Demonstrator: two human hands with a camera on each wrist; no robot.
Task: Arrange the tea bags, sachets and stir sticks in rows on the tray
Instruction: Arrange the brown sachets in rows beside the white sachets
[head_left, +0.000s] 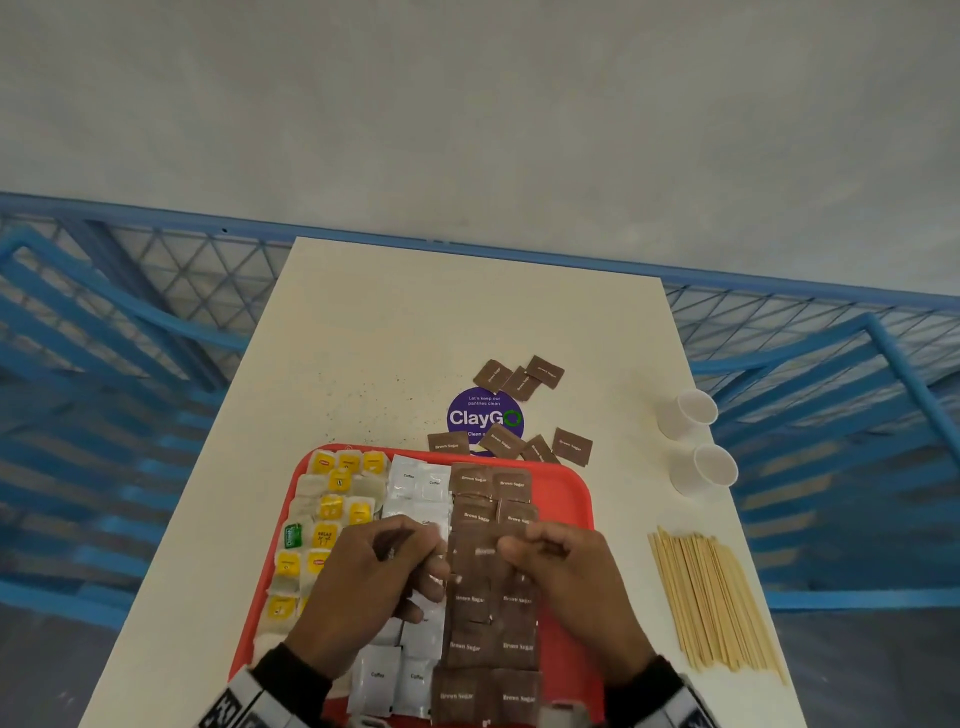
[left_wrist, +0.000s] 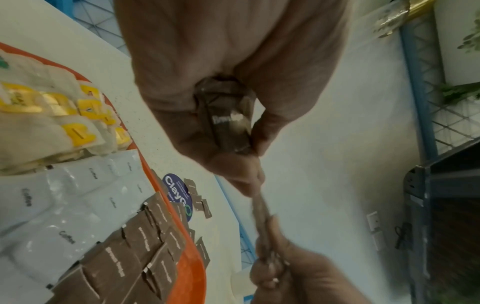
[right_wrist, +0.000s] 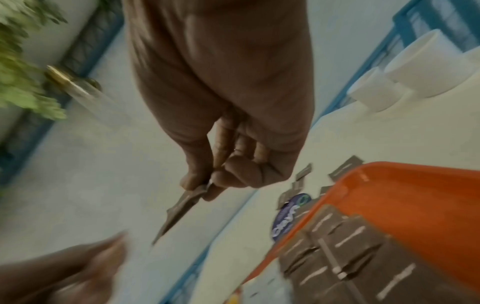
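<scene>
- Step in hand, as a judgement: passing one brown sugar sachet (left_wrist: 261, 218) from the small stack in the left hand (head_left: 374, 587) to the right hand (head_left: 566, 582), over the middle of the red tray (head_left: 574, 499).
- Left hand: fingers curled round a folded bundle of brown sachets (left_wrist: 226, 119) in the palm, with fingertips also pinching one end of the single sachet.
- Right hand: thumb and forefinger pinching the other end of that sachet (right_wrist: 182, 207), other fingers curled in; nothing else held.
- To do it well: release with the left fingertips only when the right pinch is firm; keep the bundle tight so no second sachet slips out.
- Then lay the sachet flat, printed side up, edge against its neighbour in the brown rows (head_left: 491, 597), probably at a gap under the hands; which gap cannot be told, since the hands cover it.
- Press lightly, because the sachets already laid overlap and seem easy to push out of line.
- Counts, head view: on the tray, two columns of brown sachets at the right, about six rows visible; white coffee sachets (head_left: 395, 675) in two columns in the middle, partly hidden; tea bags (head_left: 332, 509) at the left, about ten yellow tags and one green.
- On the table (head_left: 363, 338), beyond the tray: seven loose brown sachets (head_left: 519, 382), three far and four near, around a round purple sticker (head_left: 483, 415).
- At the right of the table: two white paper cups (head_left: 685, 413) and a bundle of wooden stir sticks (head_left: 717, 603), too many and too close to count, none yet on the tray.
</scene>
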